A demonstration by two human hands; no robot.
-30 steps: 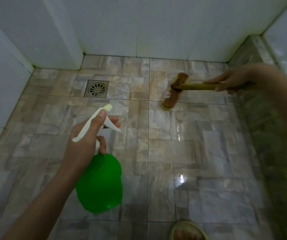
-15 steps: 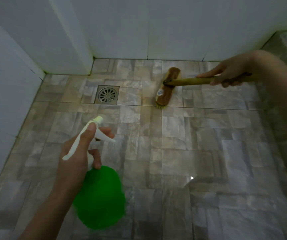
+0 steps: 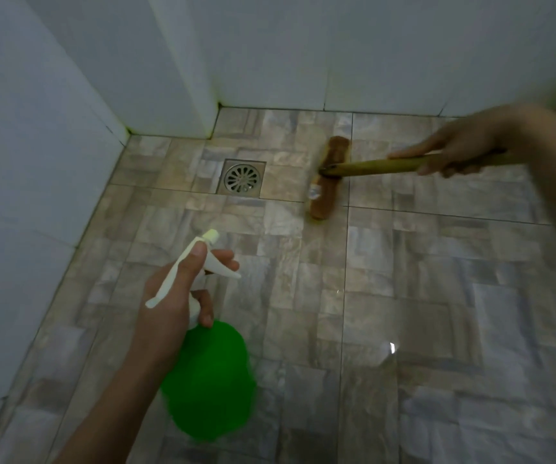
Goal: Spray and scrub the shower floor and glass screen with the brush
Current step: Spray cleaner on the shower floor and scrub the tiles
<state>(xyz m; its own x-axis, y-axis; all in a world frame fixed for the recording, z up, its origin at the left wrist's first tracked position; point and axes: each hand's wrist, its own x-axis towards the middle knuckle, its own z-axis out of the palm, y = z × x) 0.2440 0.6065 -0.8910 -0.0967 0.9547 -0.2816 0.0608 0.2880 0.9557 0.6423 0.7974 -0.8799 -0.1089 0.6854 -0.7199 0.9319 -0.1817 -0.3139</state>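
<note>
My left hand (image 3: 172,296) grips the white trigger head of a green spray bottle (image 3: 211,380), nozzle pointing away over the tiled shower floor (image 3: 387,279). Its thumb lies along the top and a finger rests on the trigger. My right hand (image 3: 454,149) holds the wooden handle of a scrubbing brush (image 3: 328,177). The brush head lies on the floor tiles just right of the metal drain (image 3: 241,177), near the back wall. No glass screen shows clearly in this view.
White tiled walls (image 3: 303,55) close the floor at the back and left, with a boxed corner column at the back left. The floor is wet and shiny at the lower right.
The brush head has slid left across the back tiles toward the drain. My view has shifted left and down, and the spray bottle stays in my left hand.
</note>
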